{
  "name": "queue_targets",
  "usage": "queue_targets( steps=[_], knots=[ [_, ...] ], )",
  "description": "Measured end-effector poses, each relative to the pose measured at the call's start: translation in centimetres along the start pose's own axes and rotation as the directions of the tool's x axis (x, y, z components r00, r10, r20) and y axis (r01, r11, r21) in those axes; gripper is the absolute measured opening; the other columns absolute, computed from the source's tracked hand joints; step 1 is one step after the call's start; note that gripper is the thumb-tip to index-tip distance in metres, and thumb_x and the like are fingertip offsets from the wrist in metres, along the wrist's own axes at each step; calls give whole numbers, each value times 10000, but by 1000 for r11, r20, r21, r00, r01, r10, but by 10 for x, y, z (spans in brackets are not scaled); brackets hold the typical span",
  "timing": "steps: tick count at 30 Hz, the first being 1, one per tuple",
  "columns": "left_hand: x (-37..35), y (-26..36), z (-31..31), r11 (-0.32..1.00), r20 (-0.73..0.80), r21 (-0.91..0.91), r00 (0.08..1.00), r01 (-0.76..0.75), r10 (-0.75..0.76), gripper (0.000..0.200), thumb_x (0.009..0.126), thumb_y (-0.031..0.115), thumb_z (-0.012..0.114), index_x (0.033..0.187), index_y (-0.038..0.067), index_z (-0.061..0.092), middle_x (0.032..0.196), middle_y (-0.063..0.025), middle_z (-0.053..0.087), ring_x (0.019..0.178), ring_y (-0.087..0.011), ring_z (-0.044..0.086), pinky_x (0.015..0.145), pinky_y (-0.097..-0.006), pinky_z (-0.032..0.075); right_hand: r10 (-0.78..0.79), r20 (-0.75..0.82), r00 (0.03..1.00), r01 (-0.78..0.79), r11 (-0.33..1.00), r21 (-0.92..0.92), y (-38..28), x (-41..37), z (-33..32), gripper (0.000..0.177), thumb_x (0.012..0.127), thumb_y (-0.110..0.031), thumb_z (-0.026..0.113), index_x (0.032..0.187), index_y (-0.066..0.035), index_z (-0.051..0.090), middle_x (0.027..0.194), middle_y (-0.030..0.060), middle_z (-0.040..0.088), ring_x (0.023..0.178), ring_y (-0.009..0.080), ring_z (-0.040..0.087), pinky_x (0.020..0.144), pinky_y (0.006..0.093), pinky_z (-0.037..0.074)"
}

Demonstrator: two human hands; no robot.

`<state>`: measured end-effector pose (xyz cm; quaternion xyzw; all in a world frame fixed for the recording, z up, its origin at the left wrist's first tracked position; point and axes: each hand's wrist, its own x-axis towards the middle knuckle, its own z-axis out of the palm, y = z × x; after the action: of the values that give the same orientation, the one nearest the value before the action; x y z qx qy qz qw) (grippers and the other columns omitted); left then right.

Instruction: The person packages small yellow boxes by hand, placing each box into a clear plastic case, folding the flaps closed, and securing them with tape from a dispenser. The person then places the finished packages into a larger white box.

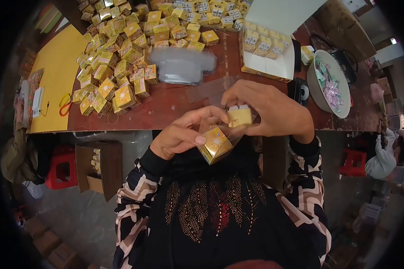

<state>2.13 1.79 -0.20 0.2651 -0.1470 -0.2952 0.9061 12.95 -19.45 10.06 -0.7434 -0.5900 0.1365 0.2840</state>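
Observation:
My left hand (182,134) is closed round a small gold box (216,144) printed with a sunburst, its thumb along the near side. Close above that box, my right hand (269,107) grips a small pale yellow box (240,116) with white pieces at its top. Clear plastic film shows around both boxes, and a flap of clear plastic (206,91) sticks out beyond the fingers. Flat clear plastic sleeves (180,71) lie stacked on the red table (166,107) just past my hands.
A large heap of small gold boxes (121,58) covers the table's far left. To the right stand an open display carton (267,67) with boxes inside and a white bowl (316,87) of wrapped pieces. Scissors (65,107) lie at left. Other people sit at both sides.

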Motion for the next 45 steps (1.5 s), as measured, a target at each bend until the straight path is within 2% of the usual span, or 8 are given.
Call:
queue_targets(
  steps=[8, 16, 23, 29, 32, 37, 41, 45],
  knots=[
    [-6, 35, 16, 963, -144, 244, 977, -118, 156, 652, 638, 119, 745, 1233, -21, 518, 1317, -126, 512, 1244, -229, 521, 1080, -339, 384, -211, -309, 927, 107, 941, -321, -35, 7, 6, 596, 682, -74, 825, 1228, -39, 590, 1099, 118, 596, 995, 309, 607, 834, 395, 522],
    [-7, 34, 9, 861, 127, 387, 944, -330, 305, 664, 628, 85, 770, 1244, -26, 545, 1549, -163, 273, 1358, -269, 436, 1133, -372, 343, -321, -383, 866, 193, 921, -337, -30, 15, 8, 596, 652, -27, 790, 1209, -38, 581, 1110, 127, 608, 1020, 341, 603, 868, 416, 516],
    [-21, 36, 7, 902, -139, 407, 966, -143, 216, 581, 772, 69, 733, 1307, -9, 520, 1506, -171, 384, 1277, -244, 547, 1047, -349, 456, 137, -216, 967, -216, 891, -400, 14, -19, 13, 330, 695, -50, 684, 998, -26, 555, 910, 152, 573, 916, 356, 565, 818, 429, 490],
    [-29, 10, -16, 934, -294, 347, 937, -79, 188, 557, 781, 76, 713, 1298, -10, 523, 1287, -134, 596, 1188, -240, 603, 1013, -360, 482, 542, 79, 837, -381, 681, -626, 103, -39, 54, 382, 703, -76, 714, 1063, -12, 603, 1010, 183, 590, 1004, 377, 589, 837, 431, 500],
    [-30, 6, -13, 926, -329, 377, 931, -27, 160, 552, 789, 84, 711, 1300, -8, 524, 1258, -115, 609, 1167, -232, 610, 1011, -357, 481, 331, -35, 943, -289, 763, -578, 116, -43, 64, 411, 709, -115, 744, 1083, -18, 604, 1022, 189, 586, 984, 379, 611, 838, 446, 510],
    [-39, 8, -16, 933, -342, 354, 919, -68, 197, 512, 814, 93, 695, 1288, -4, 527, 1249, -116, 612, 1166, -230, 608, 1017, -357, 479, 386, -282, 878, -441, 882, -167, 88, -57, 28, 628, 690, -115, 839, 1257, -54, 576, 1213, 161, 594, 1090, 348, 597, 916, 418, 500],
    [-45, 4, -23, 946, -369, 313, 906, -90, 208, 500, 822, 87, 683, 1287, -5, 523, 1243, -122, 614, 1168, -232, 606, 1021, -359, 478, 671, -259, 695, -652, 740, 166, 79, -92, 35, 661, 736, -125, 829, 1330, -96, 541, 1264, 125, 606, 1122, 288, 604, 860, 377, 528],
    [-41, 0, -25, 955, -380, 287, 906, -77, 188, 494, 834, 87, 670, 1295, -4, 517, 1238, -133, 616, 1165, -234, 605, 1023, -361, 477, 628, -271, 729, -582, 778, 238, 93, -103, 64, 690, 745, -121, 830, 1364, -97, 526, 1271, 100, 616, 1094, 266, 611, 834, 356, 527]
  ],
)
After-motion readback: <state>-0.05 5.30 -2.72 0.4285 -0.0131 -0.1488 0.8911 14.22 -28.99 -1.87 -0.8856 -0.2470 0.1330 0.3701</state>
